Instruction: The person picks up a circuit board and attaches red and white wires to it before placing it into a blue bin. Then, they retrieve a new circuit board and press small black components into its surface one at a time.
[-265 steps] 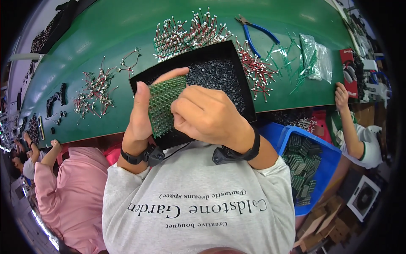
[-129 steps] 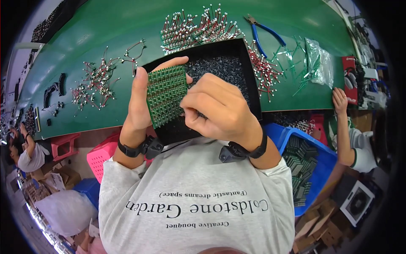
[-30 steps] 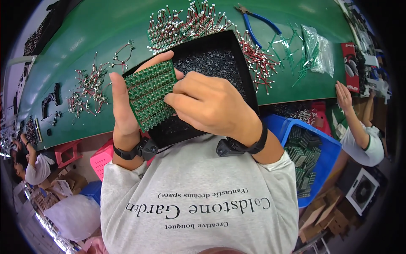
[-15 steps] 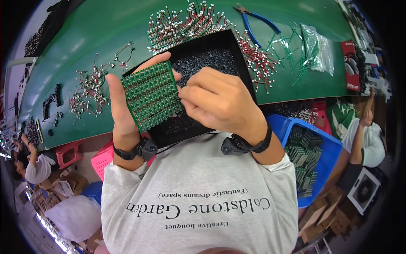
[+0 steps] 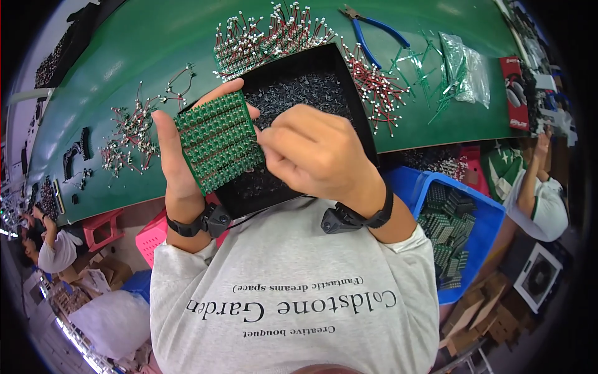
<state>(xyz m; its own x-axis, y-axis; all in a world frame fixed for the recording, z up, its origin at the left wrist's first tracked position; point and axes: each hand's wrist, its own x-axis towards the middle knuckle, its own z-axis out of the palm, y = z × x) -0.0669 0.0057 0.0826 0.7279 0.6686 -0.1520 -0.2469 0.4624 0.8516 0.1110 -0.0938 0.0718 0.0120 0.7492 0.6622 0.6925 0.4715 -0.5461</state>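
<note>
A green circuit board panel (image 5: 219, 138) with rows of small soldered parts is gripped in my left hand (image 5: 169, 149), thumb along its left edge and fingers behind it. My right hand (image 5: 321, 146) is closed in a pinch at the panel's right edge; whatever lies between its fingertips is too small or hidden to make out. Both hands are over a black tray (image 5: 358, 118) on the table. Many small dark components (image 5: 305, 93) lie loose in the tray, partly covered by the panel and my right hand.
Wired boards (image 5: 249, 47) stand behind the tray on the green table (image 5: 149, 37). Red-wired connectors (image 5: 380, 87), blue-handled cutters (image 5: 377, 40) and plastic bags (image 5: 467, 68) are at the right. More wired pieces (image 5: 131, 137) lie left. A blue bin (image 5: 473, 249) of circuit boards stands beside me.
The panel and both hands have shifted slightly left in the picture. My right hand stays pinched at the panel's right edge.
</note>
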